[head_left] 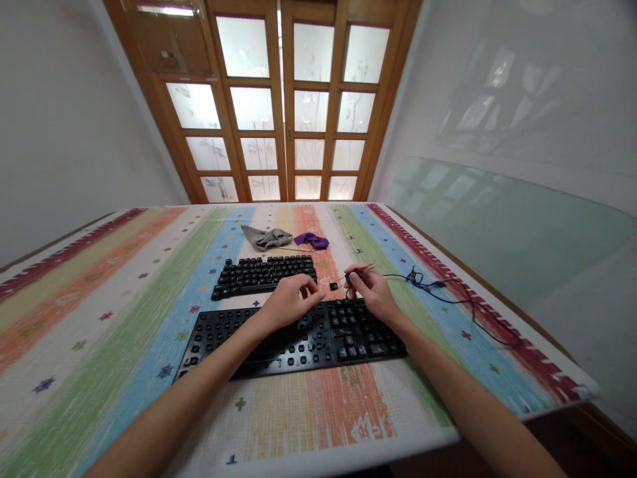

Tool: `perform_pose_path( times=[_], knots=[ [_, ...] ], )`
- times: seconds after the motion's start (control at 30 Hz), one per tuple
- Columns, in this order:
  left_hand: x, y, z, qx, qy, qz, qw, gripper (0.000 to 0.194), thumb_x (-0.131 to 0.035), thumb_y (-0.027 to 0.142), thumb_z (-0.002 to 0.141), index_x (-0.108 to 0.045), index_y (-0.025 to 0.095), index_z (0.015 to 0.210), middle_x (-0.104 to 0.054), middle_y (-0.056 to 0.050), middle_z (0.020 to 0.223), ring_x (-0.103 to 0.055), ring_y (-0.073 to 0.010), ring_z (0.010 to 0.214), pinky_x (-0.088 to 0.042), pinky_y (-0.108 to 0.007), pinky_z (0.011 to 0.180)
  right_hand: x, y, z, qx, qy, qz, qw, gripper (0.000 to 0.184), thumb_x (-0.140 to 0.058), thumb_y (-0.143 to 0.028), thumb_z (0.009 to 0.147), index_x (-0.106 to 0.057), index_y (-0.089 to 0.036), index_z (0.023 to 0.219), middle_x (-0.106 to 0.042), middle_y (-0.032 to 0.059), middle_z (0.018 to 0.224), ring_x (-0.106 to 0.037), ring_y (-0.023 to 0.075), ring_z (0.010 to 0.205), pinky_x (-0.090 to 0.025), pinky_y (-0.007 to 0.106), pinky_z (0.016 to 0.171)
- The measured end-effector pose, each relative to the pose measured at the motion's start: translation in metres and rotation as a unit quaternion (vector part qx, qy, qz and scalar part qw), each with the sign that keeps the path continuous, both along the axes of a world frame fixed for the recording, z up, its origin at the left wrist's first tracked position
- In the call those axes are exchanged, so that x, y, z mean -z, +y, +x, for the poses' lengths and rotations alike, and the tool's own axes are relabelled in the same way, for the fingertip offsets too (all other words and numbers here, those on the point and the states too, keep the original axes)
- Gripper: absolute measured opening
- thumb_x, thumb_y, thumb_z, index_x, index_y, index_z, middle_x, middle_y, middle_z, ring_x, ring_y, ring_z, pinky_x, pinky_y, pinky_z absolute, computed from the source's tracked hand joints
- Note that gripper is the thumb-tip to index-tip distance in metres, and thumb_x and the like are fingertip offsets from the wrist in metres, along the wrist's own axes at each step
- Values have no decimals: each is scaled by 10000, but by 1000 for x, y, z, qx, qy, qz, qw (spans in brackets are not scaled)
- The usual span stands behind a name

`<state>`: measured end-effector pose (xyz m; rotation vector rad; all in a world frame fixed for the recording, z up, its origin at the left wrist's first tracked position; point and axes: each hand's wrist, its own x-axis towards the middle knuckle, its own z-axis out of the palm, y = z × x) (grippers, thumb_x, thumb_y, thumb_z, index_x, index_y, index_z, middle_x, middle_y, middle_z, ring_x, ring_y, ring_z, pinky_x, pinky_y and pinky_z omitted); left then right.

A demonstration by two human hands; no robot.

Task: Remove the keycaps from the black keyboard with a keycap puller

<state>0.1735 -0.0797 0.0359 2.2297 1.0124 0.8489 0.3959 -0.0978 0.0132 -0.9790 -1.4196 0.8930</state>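
Note:
A black keyboard lies across the table before me. Bare switches show over most of its left and middle, while keycaps sit on its right end. My left hand hovers over its upper middle, fingers curved and apart, with nothing visible in them. Above the keyboard's right part, my right hand grips what looks like a wire keycap puller, thin wires sticking out on both sides. A small black keycap is between the hands, by the wire ends; whether the wires hold it I cannot tell.
Loose black keycaps lie in keyboard-like rows behind the keyboard. Farther back are a grey cloth and a purple cloth. A bundled black cable trails to the right over the striped tablecloth. Walls flank the table.

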Motion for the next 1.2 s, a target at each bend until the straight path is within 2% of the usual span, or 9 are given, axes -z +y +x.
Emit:
perform_pose_path(
  times=[0.07, 0.17, 0.3, 0.5, 0.67, 0.77, 0.87, 1.0, 1.2],
  knots=[
    [-1, 7, 12, 7, -32, -32, 999, 256, -688, 385, 827, -646, 155, 929, -698, -37, 847, -611, -144, 699, -489, -263, 663, -1, 1, 1, -1, 24, 7, 1000, 419, -658, -569, 831, -579, -173, 945, -602, -21, 659, -566, 106, 472, -469, 243, 460],
    [5, 17, 30, 64, -101, -120, 985, 401, -713, 371, 817, -586, 148, 1125, -712, -100, 1035, -664, -159, 807, -537, -290, 742, -3, 1, 3, -3, 39, 16, 999, 418, -665, -568, 827, -573, -177, 942, -613, -21, 652, -566, 107, 457, -472, 245, 445],
    [15, 30, 47, 112, -146, -160, 970, 370, -747, 324, 784, -616, 122, 1065, -720, -98, 948, -686, -177, 841, -548, -328, 821, -5, 0, 5, 6, 42, 31, 999, 418, -655, -570, 835, -571, -176, 946, -622, -18, 655, -564, 106, 449, -478, 254, 453],
    [16, 43, 48, 78, -86, -106, 988, 222, -704, 176, 771, -664, 131, 985, -724, -57, 866, -682, -156, 779, -553, -288, 770, -8, 6, 15, 60, 22, 39, 997, 454, -651, -605, 821, -578, -173, 938, -607, -16, 641, -548, 106, 444, -445, 249, 441],
    [18, 50, 52, 56, 55, -29, 996, 178, -656, 137, 765, -704, 132, 936, -728, -52, 852, -672, -158, 737, -535, -261, 712, -5, 14, 26, 122, 29, 34, 991, 483, -639, -645, 806, -569, -180, 918, -584, -19, 608, -525, 114, 438, -424, 250, 427],
    [20, 55, 59, 81, 147, 34, 985, 190, -675, 104, 730, -739, 137, 907, -731, -56, 836, -662, -176, 763, -514, -274, 761, -2, 17, 29, 140, 29, 29, 989, 492, -630, -655, 805, -567, -183, 928, -585, -15, 612, -517, 118, 434, -423, 255, 426],
    [22, 60, 64, 117, 190, 73, 972, 176, -688, 76, 710, -759, 146, 856, -733, -69, 831, -650, -200, 829, -492, -290, 816, 1, 19, 31, 153, 20, 31, 987, 492, -618, -657, 812, -568, -183, 930, -589, -10, 619, -516, 121, 434, -415, 254, 423],
    [22, 68, 66, 123, 202, 78, 968, 199, -649, 40, 722, -765, 144, 846, -735, -95, 854, -644, -224, 880, -488, -301, 816, 2, 20, 34, 158, 13, 29, 987, 490, -617, -657, 812, -565, -183, 927, -591, -9, 626, -516, 118, 437, -417, 249, 426],
    [12, 90, 67, 134, 234, 67, 961, 324, -569, -13, 695, -764, 131, 909, -748, -80, 849, -653, -189, 777, -486, -256, 722, -3, 19, 37, 177, 25, 33, 983, 512, -610, -681, 798, -563, -186, 922, -575, -21, 591, -526, 120, 426, -419, 245, 415]
  ],
)
